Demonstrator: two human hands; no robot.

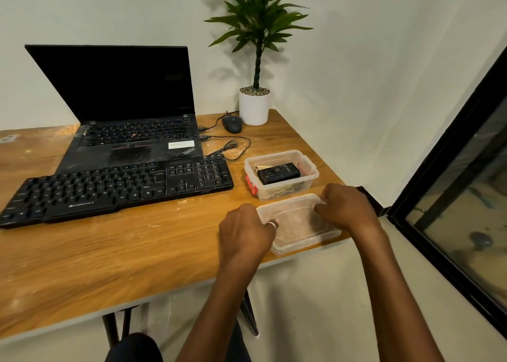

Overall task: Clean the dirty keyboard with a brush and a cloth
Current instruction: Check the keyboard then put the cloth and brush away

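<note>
Right hand (346,206) grips lid (299,226) — keyboard (118,186) lies left-right.

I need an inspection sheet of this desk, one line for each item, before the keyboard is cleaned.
Surface: wooden table, pale dusty smears.
Job's things: black keyboard in front of the laptop; brush and cloth not made out.
Clutter: open clear box holding a black item; mouse; potted plant.
Grippers: left hand and right hand grip a clear lid at the table's near edge.
Cables: two black cables reach the laptop's right side, one looped.
Surroundings: white walls; dark-framed glass on the right.
</note>
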